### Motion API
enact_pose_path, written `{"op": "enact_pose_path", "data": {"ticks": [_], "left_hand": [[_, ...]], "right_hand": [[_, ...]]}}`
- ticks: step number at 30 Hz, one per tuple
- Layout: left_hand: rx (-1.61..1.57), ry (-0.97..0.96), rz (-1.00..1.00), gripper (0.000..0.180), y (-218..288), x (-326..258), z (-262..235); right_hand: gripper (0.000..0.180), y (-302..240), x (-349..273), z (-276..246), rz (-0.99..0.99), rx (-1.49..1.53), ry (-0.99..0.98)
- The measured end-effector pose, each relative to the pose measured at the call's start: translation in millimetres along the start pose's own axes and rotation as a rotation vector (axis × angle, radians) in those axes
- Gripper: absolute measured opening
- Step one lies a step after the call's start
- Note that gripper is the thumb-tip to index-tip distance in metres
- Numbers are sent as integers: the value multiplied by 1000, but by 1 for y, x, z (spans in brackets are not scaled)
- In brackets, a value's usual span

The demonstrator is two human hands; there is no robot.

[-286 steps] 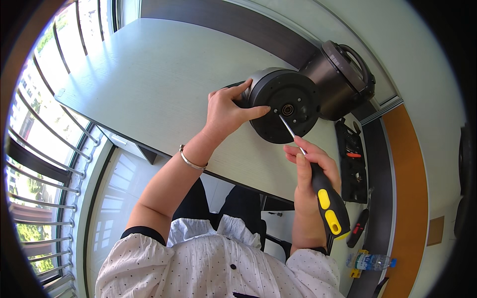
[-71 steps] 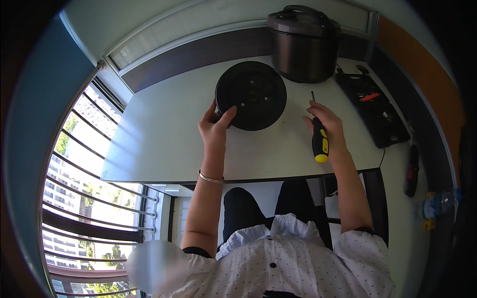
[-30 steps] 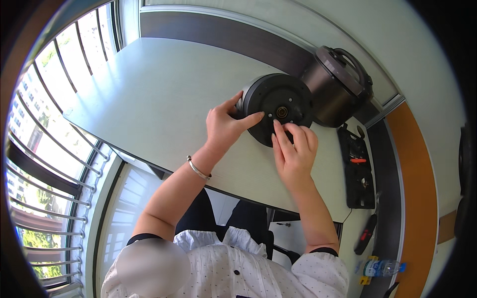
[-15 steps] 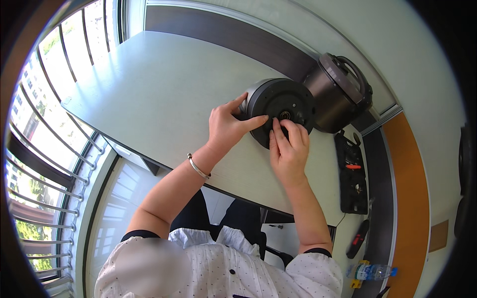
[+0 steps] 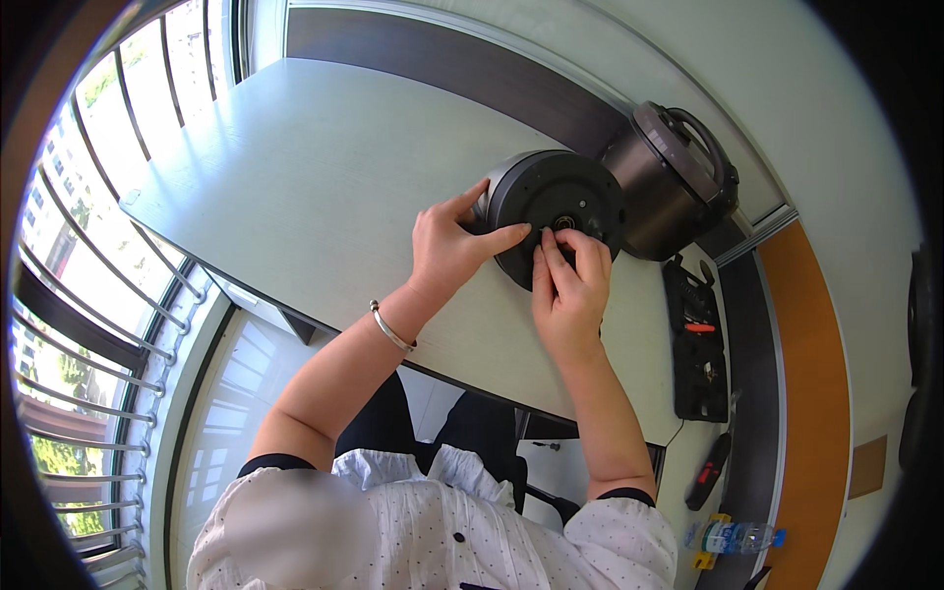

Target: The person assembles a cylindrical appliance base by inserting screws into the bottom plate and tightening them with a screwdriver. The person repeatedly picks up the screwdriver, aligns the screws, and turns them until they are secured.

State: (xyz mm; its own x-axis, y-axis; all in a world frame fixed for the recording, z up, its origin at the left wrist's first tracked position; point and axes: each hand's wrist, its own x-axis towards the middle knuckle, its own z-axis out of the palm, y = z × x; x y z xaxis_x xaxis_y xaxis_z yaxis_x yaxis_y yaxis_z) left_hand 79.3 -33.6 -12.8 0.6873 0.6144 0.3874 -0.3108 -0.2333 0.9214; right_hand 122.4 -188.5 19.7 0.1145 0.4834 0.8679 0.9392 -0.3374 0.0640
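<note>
A round silver-sided appliance, which looks like an electric kettle, has its black underside turned toward me, with a ring-shaped connector near the middle. My left hand grips its left side, fingers on the silver wall and thumb pressed on the black base. The fingertips of my right hand are pinched together against the base, just beside the ring. Whatever they hold there is too small and hidden to make out.
Behind the kettle at the right stands a dark electric pressure cooker with a handled lid. Along the table's right side lie an open black tool case, a black-and-red tool and a plastic bottle. A barred window is at left.
My right fingers have shifted slightly at the base, with the forefinger curled a little closer to the ring. My left hand keeps its grip in the same place.
</note>
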Motion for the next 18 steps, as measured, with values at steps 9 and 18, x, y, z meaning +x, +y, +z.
{"op": "enact_pose_path", "data": {"ticks": [9, 18], "left_hand": [[23, -60, -63, 77, 10, -1, -5], [54, -90, -58, 76, 8, -2, -6]], "right_hand": [[21, 4, -2, 5, 29, 7, 82], [15, 5, 4, 5, 85, 58, 108]]}}
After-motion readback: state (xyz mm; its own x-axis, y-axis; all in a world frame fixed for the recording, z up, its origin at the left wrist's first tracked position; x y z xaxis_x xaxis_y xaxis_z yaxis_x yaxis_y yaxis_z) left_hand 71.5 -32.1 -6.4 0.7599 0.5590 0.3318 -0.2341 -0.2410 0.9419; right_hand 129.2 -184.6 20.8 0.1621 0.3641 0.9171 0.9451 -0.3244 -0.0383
